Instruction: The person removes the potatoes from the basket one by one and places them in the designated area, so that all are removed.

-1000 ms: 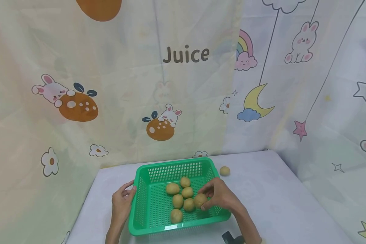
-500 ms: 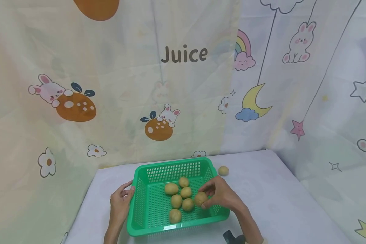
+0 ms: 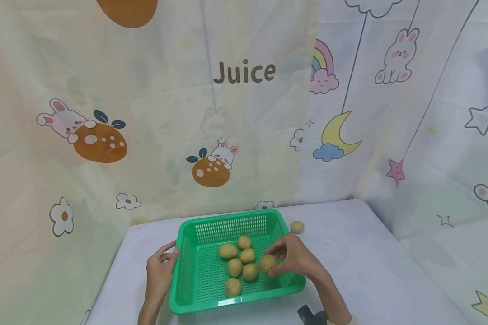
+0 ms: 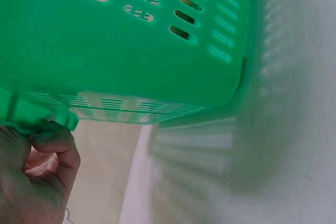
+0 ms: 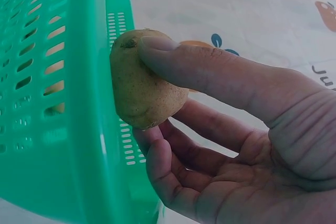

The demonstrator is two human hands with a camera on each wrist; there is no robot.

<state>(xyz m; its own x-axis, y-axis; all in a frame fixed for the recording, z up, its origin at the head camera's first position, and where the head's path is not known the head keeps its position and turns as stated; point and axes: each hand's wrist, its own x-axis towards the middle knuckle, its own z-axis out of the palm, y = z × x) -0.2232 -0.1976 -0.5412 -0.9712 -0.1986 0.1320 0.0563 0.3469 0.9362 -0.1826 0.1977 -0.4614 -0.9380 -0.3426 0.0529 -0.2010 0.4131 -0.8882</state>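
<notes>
A green slotted plastic basket [image 3: 236,299] stands on the table. My left hand [image 3: 158,273] holds its left rim; in the left wrist view, that hand's [image 4: 47,177] fingers are curled at the rim. Over the right part of the basket, my right hand [image 3: 293,258] pinches a potato [image 3: 267,264]. The right wrist view shows the thumb on one side of this brown-skinned potato [image 5: 144,85] and fingers behind it, close to the basket rim [image 5: 89,103]. Several other potatoes [image 3: 250,272] lie loose on the basket floor, mostly around its middle.
A single potato [image 3: 297,226] lies on the white-covered table [image 3: 349,253] beyond the basket's right side. Printed curtains [image 3: 158,108] hang behind the table and along both sides. A dark object [image 3: 309,315] shows by my right forearm.
The potato in my right hand has moved slightly right and away from the neighbouring potato. The head view has shifted a little; my left hand keeps its hold on the basket.
</notes>
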